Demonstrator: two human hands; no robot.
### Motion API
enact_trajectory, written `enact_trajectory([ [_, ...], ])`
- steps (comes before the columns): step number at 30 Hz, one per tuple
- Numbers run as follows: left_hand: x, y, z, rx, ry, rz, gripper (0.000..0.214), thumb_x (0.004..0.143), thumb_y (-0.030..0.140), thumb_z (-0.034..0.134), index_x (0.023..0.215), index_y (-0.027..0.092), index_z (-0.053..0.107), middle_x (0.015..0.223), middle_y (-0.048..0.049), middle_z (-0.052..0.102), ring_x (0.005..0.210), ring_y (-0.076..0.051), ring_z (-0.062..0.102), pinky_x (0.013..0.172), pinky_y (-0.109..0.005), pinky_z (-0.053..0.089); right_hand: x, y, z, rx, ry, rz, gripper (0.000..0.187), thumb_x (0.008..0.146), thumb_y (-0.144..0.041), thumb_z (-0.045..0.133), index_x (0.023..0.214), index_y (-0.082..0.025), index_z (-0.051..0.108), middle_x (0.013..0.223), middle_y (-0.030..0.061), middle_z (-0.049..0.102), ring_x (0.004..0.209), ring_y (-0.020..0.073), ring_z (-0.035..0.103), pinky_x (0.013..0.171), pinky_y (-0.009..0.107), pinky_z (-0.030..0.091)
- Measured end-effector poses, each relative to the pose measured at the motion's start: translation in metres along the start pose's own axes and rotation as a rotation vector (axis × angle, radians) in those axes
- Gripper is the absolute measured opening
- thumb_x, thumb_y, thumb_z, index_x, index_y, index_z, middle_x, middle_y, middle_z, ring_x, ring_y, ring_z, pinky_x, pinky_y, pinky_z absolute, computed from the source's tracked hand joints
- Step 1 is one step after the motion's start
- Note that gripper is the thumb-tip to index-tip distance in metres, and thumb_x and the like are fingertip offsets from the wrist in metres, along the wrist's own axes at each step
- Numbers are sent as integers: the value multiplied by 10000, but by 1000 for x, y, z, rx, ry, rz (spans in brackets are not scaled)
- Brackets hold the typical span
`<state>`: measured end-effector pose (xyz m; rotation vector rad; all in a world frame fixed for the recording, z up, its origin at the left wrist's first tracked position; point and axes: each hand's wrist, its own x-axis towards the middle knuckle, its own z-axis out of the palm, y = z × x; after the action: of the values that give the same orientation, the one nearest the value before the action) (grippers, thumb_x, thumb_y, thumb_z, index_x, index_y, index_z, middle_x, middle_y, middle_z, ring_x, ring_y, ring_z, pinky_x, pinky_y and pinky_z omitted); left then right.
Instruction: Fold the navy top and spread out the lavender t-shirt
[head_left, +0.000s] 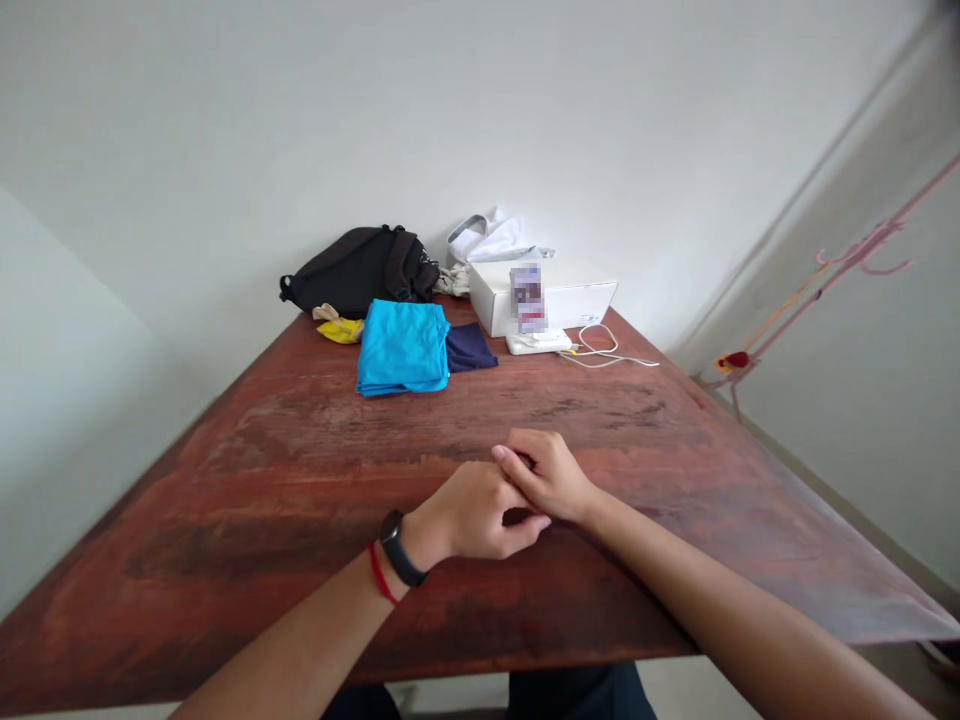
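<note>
My left hand (474, 510) and my right hand (553, 474) are clasped together over the near middle of the wooden table (300, 520). The right thumb lies across the left fingers, and the left thumb rests near the heel of the right hand. Most of the inner fingers are hidden, and no object shows between the hands. A black wristband watch (401, 548) and a red string bracelet (383, 575) are on the left wrist. Beyond the hands lies a folded bright blue cloth (403, 345), which neither hand touches. A dark navy cloth (471, 348) sits beside it.
At the back stand a black backpack (345, 270) and a white box (574, 290) with white fabric (487, 237) behind it. A blurred upright item (529, 300), a white device (538, 343), a cable (611, 355) and a yellow item (340, 330) are nearby. A pinkish hooked stand (847, 262) leans at right.
</note>
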<state>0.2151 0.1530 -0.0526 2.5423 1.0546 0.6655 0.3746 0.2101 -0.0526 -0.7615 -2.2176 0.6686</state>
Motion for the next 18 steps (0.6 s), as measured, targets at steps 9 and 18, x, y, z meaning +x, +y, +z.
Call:
enact_trajectory([
  [9,-1,-10,6,-124,-42,-3,201,916,293,629,898,189,800,812,-70,772,761,-219,699,735,-293,500,0,13,9,5,-23,50,540,990,-465,502,535,-188,416,506,-29,408,495,91,333,524,284,221],
  [18,-1,-9,8,-195,-2,2,265,922,312,596,820,176,800,736,-68,760,678,-191,669,695,-282,483,1,13,11,104,8,30,590,987,-483,511,506,-187,341,482,-47,319,489,82,268,506,283,212],
])
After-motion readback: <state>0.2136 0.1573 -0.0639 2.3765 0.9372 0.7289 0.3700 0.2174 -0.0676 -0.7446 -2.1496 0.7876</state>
